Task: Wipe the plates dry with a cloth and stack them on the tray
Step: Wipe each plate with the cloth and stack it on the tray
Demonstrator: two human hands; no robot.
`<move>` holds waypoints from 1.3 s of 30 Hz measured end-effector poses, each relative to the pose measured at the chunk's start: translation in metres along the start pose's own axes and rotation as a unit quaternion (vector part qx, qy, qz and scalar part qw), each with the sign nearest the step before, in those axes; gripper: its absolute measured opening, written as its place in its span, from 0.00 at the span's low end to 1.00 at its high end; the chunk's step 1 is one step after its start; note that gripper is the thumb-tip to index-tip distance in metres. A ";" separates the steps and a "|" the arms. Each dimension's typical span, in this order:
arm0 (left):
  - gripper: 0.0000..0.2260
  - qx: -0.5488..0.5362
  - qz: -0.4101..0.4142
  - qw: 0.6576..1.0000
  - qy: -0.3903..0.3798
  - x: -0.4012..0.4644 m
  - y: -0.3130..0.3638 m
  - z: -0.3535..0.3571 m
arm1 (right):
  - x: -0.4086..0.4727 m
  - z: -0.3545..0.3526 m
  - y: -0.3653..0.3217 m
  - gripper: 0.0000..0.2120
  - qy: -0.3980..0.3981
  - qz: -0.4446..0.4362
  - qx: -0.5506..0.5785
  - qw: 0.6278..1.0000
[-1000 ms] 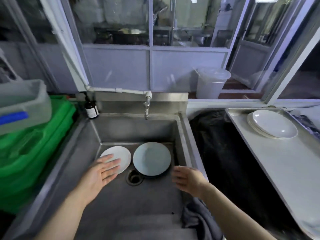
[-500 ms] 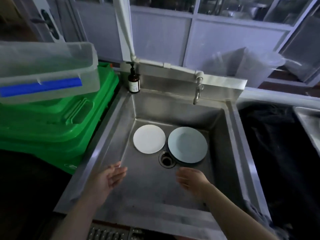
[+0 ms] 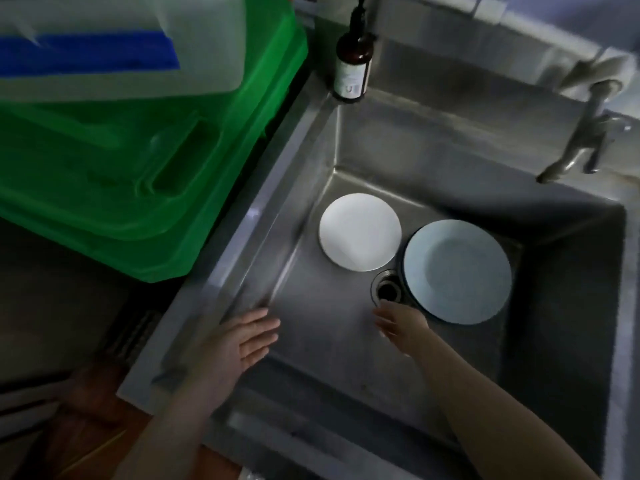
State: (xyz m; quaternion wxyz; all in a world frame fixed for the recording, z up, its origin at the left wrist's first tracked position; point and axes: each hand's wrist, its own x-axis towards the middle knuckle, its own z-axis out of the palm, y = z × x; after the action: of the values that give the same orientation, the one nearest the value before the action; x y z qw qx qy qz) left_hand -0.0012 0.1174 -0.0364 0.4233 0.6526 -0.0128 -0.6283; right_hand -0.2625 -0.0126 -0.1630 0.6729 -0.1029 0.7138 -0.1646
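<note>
Plates lie flat on the floor of the steel sink (image 3: 433,140): a white plate (image 3: 360,236) to the left and, just beside it on the right, a larger pale blue plate (image 3: 457,270) that seems to sit on another dish, a dark rim showing under its left edge. Both look like glazed ceramic, so stiff, fairly heavy for their size, breakable, and probably wet and slick. Lying flat on metal, each would best be taken at the rim, a fingertip slipped under the edge to tilt it up, then thumb on top and fingers below.

The right hand (image 3: 403,325) hovers near the blue plate's near edge, beside the drain (image 3: 387,289), fingers loosely spread and holding nothing. The left hand (image 3: 239,342) is flat and open by the sink's left wall. No cloth or tray is in view.

A brown pump bottle (image 3: 351,69) stands at the far left corner; its label print is too blurred to read. Green crates (image 3: 138,168) sit left of the sink.
</note>
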 end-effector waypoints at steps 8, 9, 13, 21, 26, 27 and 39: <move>0.12 -0.014 -0.028 0.999 0.041 0.023 -0.011 0.002 | 0.069 0.054 -0.029 0.11 0.044 0.014 0.007 0.999; 0.12 -0.007 -0.031 0.999 0.042 0.026 -0.011 0.002 | 0.074 0.059 -0.031 0.12 0.054 0.021 0.014 0.998; 0.13 -0.009 -0.036 0.999 0.034 0.029 -0.012 0.003 | 0.087 0.073 -0.038 0.12 0.091 0.014 0.018 0.996; 0.10 -0.041 -0.037 0.997 0.047 0.036 -0.018 -0.004 | 0.100 0.092 -0.046 0.19 0.075 0.034 0.036 0.996; 0.11 -0.006 -0.036 0.999 0.036 0.038 -0.021 -0.005 | 0.111 0.093 -0.044 0.18 0.097 0.039 0.053 0.993; 0.10 -0.005 -0.037 0.999 0.034 0.039 -0.022 -0.005 | 0.111 0.092 -0.044 0.16 0.106 0.035 0.053 0.992; 0.10 0.004 -0.045 0.999 0.030 0.043 -0.024 -0.006 | 0.104 0.070 -0.050 0.20 0.095 0.022 0.035 0.995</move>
State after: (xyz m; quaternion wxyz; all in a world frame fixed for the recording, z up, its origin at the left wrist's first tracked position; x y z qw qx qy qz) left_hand 0.0008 0.1120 -0.0859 0.3918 0.6727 0.0263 -0.6270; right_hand -0.2040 -0.1036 -0.2434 0.6088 -0.0477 0.7702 -0.1840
